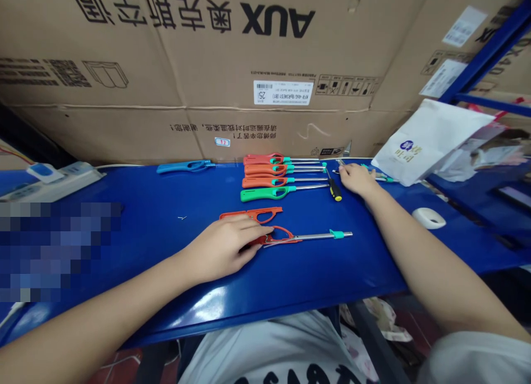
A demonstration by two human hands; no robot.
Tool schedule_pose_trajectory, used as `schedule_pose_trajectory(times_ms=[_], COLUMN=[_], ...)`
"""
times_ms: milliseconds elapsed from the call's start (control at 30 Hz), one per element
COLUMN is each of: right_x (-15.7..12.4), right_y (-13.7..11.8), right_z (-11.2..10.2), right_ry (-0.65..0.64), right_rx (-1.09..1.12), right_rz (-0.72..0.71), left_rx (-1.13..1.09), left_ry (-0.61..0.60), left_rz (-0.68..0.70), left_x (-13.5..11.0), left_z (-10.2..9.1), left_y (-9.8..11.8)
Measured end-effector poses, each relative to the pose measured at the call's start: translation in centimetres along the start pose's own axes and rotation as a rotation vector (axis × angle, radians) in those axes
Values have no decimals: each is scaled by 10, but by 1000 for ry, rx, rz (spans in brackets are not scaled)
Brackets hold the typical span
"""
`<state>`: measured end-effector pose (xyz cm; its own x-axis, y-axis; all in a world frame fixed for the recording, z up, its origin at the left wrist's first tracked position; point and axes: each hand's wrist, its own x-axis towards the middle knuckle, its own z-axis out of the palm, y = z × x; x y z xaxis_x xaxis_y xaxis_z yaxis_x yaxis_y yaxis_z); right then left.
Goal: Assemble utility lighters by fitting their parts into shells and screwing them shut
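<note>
My left hand (230, 243) is closed over the handle of an opened orange long-nosed lighter (286, 239). The lighter's metal rod points right, with a teal piece (339, 234) partway along it. A separate orange handle half (251, 213) lies just behind, partly covered by the same hand. At the back right, my right hand (357, 179) has its fingers bent together at some small parts with teal ends (385, 177); what the fingertips hold is unclear. Close by lies a black and yellow screwdriver (334, 190). Several assembled lighters, red, orange and one green lighter (263, 194), form a row.
A blue handle piece (185, 167) lies at the back left, and small metal bits (181, 218) nearer. A cardboard wall (207, 68) bounds the table (174, 273). On the right are a white paper bag (431, 140) and a white oval object (428, 218); a power strip (58, 182) is left.
</note>
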<state>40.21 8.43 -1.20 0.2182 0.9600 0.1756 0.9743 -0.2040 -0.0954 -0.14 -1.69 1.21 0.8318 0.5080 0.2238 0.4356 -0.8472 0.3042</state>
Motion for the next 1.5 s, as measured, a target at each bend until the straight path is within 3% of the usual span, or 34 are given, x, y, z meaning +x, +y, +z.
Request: schedule_pose_trajectory(times_ms=[333,533,700,933,1167,1333,1500], right_x=[1,4,11,20,40,51,47], right_y=[-3,3,8,39,53,45,18], right_z=[-11,4,2,-8,-2,-9,-15], right_ry=[201,135,51,175,95,92,88], right_rx=[121,145,209,154,65,69,140], right_rz=[78,169,149,191,261,158,-99], left_rx=[0,5,22,26,3,-6,-10], left_ry=[-20,-22,-26,-36,-24,-25,-32], left_rz=[-24,-25,-16,-19,-22,-20,-28], left_x=[1,2,3,1,3,3,3], left_z=[-3,-4,-4,-4,-2,-2,-3], left_y=[1,-1,-1,-1,-2,-3,-3])
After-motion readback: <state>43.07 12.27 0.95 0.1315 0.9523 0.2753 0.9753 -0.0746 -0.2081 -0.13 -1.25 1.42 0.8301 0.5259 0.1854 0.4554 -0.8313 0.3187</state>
